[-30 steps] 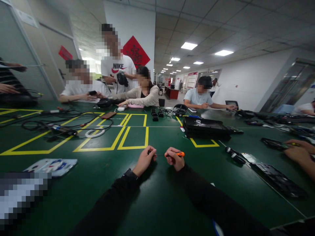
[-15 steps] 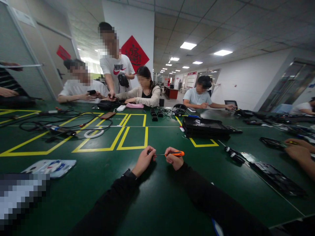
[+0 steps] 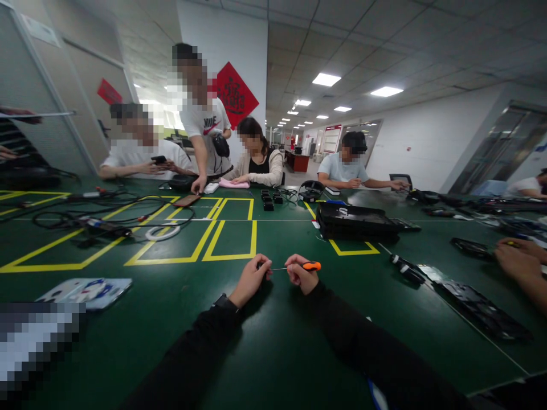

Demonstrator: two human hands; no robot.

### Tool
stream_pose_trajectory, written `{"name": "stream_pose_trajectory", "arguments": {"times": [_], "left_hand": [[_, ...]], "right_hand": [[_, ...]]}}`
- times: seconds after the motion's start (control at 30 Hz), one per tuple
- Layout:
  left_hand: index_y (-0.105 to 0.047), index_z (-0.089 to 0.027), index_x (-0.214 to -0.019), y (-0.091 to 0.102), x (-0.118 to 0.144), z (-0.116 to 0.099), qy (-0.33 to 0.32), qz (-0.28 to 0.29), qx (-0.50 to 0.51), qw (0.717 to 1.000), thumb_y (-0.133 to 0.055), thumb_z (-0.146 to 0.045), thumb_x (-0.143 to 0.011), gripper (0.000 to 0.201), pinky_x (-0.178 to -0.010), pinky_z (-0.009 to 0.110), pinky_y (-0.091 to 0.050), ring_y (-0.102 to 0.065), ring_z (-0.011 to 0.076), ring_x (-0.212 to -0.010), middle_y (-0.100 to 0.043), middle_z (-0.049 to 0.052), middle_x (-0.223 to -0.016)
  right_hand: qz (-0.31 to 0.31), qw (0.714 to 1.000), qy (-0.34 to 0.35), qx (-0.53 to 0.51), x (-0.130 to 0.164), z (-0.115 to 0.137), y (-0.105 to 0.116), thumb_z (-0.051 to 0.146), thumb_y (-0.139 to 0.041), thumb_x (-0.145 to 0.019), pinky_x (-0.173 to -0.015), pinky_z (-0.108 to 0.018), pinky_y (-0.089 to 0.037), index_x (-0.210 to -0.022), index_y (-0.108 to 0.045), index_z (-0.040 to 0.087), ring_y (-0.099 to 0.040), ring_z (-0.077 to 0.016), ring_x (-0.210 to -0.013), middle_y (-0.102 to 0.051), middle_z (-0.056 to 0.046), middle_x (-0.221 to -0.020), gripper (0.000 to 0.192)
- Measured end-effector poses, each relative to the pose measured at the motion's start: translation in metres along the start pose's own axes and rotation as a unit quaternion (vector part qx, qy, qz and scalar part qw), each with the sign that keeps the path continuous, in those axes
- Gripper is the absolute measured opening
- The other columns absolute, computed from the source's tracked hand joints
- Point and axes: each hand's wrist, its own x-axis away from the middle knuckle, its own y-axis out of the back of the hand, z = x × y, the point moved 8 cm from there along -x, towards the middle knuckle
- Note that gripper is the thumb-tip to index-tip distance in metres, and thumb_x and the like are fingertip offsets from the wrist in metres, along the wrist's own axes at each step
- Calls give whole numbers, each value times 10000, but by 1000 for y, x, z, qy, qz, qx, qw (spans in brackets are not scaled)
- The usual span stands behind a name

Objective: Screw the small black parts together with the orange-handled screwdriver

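Note:
My right hand (image 3: 302, 274) is closed around a screwdriver (image 3: 313, 266) with an orange and black handle. Its thin metal shaft runs leftward, level above the green table (image 3: 273, 353), and ends at the fingers of my left hand (image 3: 252, 279). Those fingers are pinched together on a small dark piece (image 3: 258, 265), mostly hidden, whose kind I cannot make out. Both hands are close together, just in front of the yellow tape outlines (image 3: 231, 257).
Black cables (image 3: 106, 225) and a white coil (image 3: 163, 231) are at left. A black case (image 3: 356, 221) stands beyond my hands. Dark device parts (image 3: 474, 307) and a co-worker's hand (image 3: 519, 262) are at right. Several people sit or stand around the table.
My right hand has turned the screwdriver handle slightly, while my left hand stays in place. The standing person has leaned and reached toward the brown flat item on the table.

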Motion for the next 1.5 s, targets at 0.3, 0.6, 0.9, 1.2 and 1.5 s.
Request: {"name": "stream_pose_trajectory", "arguments": {"times": [0.3, 0.6, 0.9, 1.2, 1.5], "left_hand": [[-492, -178, -755, 0, 1, 1, -1, 4, 5, 1000, -441, -414, -761, 242, -528, 232, -390, -530, 121, -524, -570, -22, -602], [-498, -175, -748, 0, 1, 2, 7, -2, 5, 1000, -448, -428, -749, 258, -508, 225, -384, -529, 118, -514, -576, -17, -600], [-485, -173, -759, 0, -1, 9, 5, 0, 8, 1000, -441, -438, -756, 269, -460, 207, -370, -526, 117, -512, -566, -16, -602], [-482, -172, -751, 0, -2, 8, -12, 3, 15, 1000, -447, -416, -766, 246, -531, 227, -397, -533, 115, -520, -563, -20, -602], [-486, -172, -751, 1, -2, 6, -9, 4, 30, 1000, -446, -409, -768, 241, -533, 227, -398, -534, 114, -526, -564, -22, -624]], "right_hand": [[10, 1000, 6, -12, 2, 3, -4, 339, -461, -745, -326, -170, -218, -714, -584, 131, -287, -39, -321, -372, 64, -405, 244], [2, 1000, 1, -27, -2, -3, 1, 273, -505, -733, -264, -148, -194, -769, -506, 167, -248, -36, -259, -397, 92, -352, 112], [1, 1000, 2, -15, -2, -3, 1, 277, -494, -729, -267, -144, -204, -743, -513, 158, -264, -34, -261, -403, 86, -356, 120], [-18, 1000, 12, 0, 0, 3, 2, 225, -538, -658, -300, -149, -217, -721, -470, 179, -292, -37, -297, -427, 90, -404, 104], [37, 992, 98, 77, 9, 22, -11, 201, -529, -685, -433, -190, -301, -678, -539, 151, -383, -55, -421, -433, 51, -493, 51]]}}
